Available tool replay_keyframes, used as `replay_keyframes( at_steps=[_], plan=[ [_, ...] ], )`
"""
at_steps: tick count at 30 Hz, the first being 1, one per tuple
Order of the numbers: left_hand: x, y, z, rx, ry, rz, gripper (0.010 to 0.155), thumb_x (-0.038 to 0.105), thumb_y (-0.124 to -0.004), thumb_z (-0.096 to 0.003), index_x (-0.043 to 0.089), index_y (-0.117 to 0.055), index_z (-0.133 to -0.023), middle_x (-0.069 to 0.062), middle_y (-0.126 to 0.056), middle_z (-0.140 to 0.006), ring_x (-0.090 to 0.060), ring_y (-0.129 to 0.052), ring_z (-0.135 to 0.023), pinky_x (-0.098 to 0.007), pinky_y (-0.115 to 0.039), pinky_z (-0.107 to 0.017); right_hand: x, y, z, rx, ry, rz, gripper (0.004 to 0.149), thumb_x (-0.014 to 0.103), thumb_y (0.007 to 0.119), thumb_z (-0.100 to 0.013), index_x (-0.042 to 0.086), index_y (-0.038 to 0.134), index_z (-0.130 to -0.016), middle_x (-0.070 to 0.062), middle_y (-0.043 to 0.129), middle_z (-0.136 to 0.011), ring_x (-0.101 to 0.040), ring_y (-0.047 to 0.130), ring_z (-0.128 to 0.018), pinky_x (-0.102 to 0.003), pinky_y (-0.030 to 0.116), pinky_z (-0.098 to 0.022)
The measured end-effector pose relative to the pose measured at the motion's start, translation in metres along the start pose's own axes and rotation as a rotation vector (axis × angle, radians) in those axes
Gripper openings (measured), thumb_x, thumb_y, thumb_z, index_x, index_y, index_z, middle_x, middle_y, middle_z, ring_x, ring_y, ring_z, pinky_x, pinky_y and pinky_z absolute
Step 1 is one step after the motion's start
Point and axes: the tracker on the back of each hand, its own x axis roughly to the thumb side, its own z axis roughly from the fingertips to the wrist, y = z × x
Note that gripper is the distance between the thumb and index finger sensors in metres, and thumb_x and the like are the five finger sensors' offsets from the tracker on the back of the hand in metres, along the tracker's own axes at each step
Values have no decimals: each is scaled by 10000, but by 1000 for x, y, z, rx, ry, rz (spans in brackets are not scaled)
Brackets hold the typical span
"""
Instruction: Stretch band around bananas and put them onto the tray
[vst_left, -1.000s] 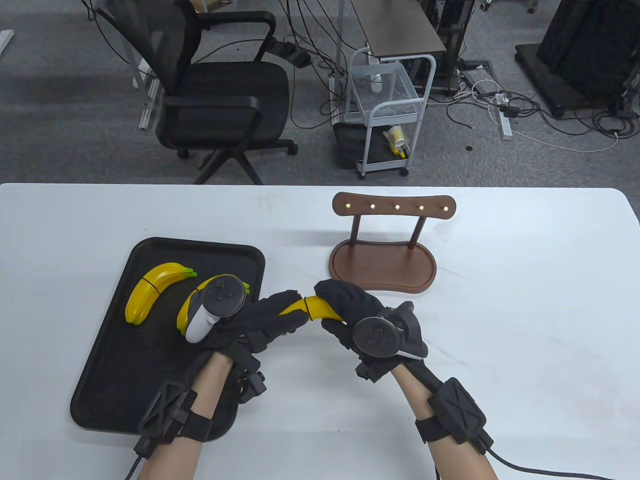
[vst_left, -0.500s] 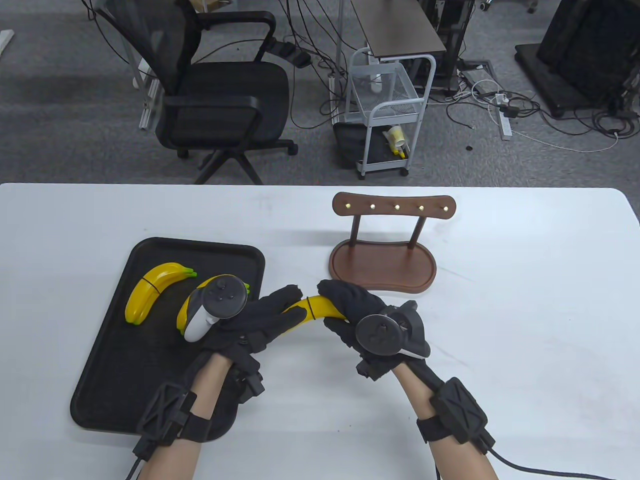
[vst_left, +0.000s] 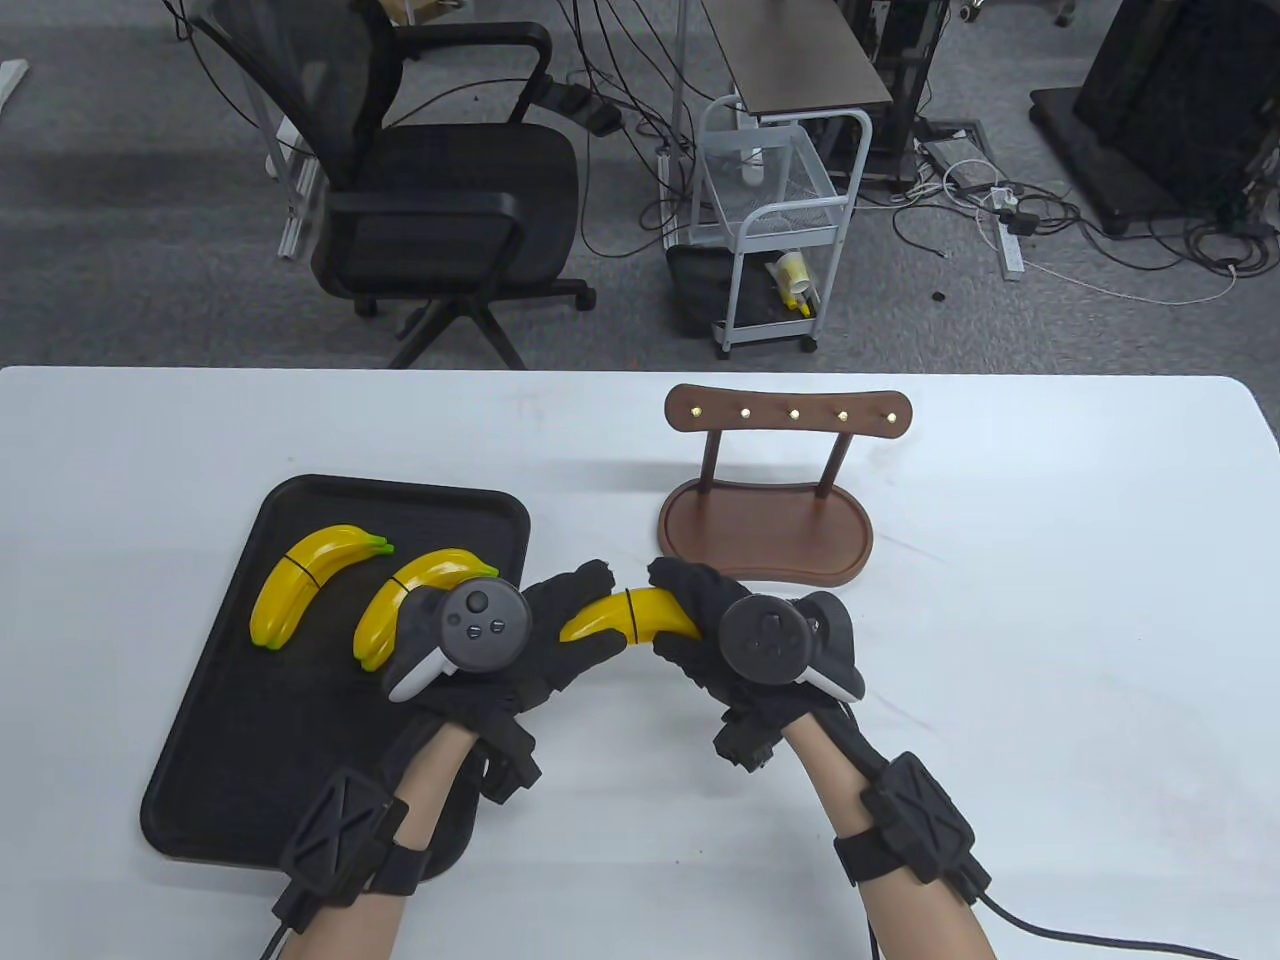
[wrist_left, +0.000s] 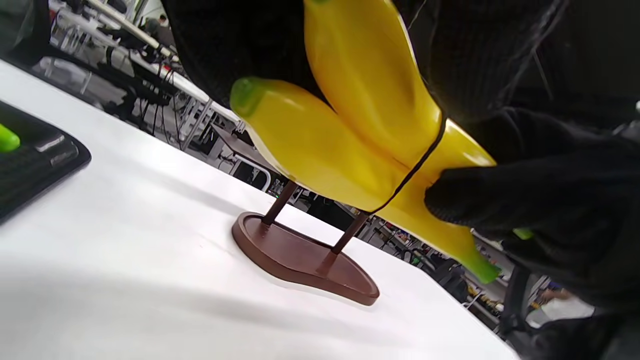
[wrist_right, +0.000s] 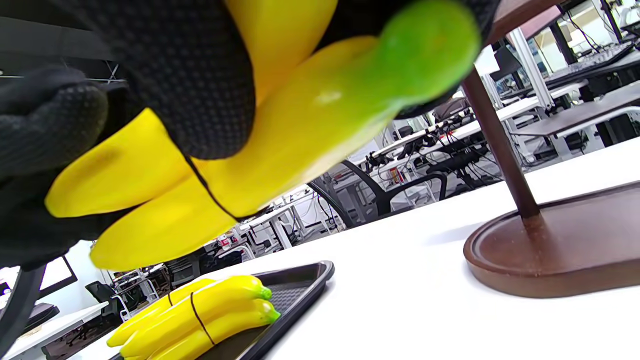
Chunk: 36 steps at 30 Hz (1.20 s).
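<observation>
Yellow plastic banana bunch (vst_left: 628, 615) with thin black elastic band (vst_left: 633, 618) round its middle being held above white table (vst_left: 1000, 650), between black tray (vst_left: 240, 760) and brown wooden hook stand (vst_left: 766, 520). Left hand (vst_left: 520, 640) gripping one end, right hand (vst_left: 720, 630) gripping other. Two banded bunches (vst_left: 300, 585) lying on tray.

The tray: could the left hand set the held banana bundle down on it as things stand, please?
Probably yes. The tray lies directly beside the left hand, and bare tray shows in front of the two bundles on it. The right hand also grips the held banana bundle and must let go.
</observation>
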Motion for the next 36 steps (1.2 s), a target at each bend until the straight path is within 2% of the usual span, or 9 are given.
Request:
replay_keyframes(
  at_steps=[6,13,19,23,30,36],
  plan=[
    [8,-6,0,11,5,-142,678,485,-821,-554,231,-541,-1118,-30,-749,-1117,-303,-885,-950,-499,-716,-743,0,2,-1,32,18,-34,700,310,922,-462,63,620,-1042,-154,801,-976,-369,883,-821,-489,795,-555],
    [10,-10,0,22,17,-178,665,463,-836,-557,206,-563,-1106,-34,-787,-1080,-292,-901,-931,-488,-725,-737,-2,6,-1,82,12,-64,702,320,894,-484,74,579,-1062,-157,759,-1003,-379,851,-846,-492,776,-571],
    [10,-8,1,36,25,-204,662,468,-840,-555,186,-584,-1097,-39,-810,-1067,-283,-924,-908,-475,-742,-728,-14,7,-1,127,10,-215,699,374,820,-534,83,522,-1095,-181,682,-1066,-425,774,-909,-536,727,-607],
    [4,-3,4,56,52,-212,660,465,-841,-555,182,-589,-1095,-43,-816,-1064,-284,-927,-906,-476,-745,-725,-26,-2,1,75,35,-312,699,438,771,-554,86,517,-1102,-187,663,-1081,-439,752,-925,-549,710,-615],
    [-16,9,15,83,125,-196,660,463,-840,-554,183,-586,-1095,-45,-812,-1066,-287,-923,-907,-478,-742,-725,-54,-21,5,-22,105,-430,689,456,753,-560,88,532,-1099,-186,676,-1074,-439,758,-917,-549,711,-611],
    [-41,26,48,125,218,-189,659,461,-838,-556,192,-578,-1098,-39,-804,-1071,-285,-913,-917,-478,-735,-731,-69,-33,9,-74,140,-448,678,459,742,-564,91,541,-1096,-179,684,-1070,-433,764,-915,-547,713,-609]
  ],
)
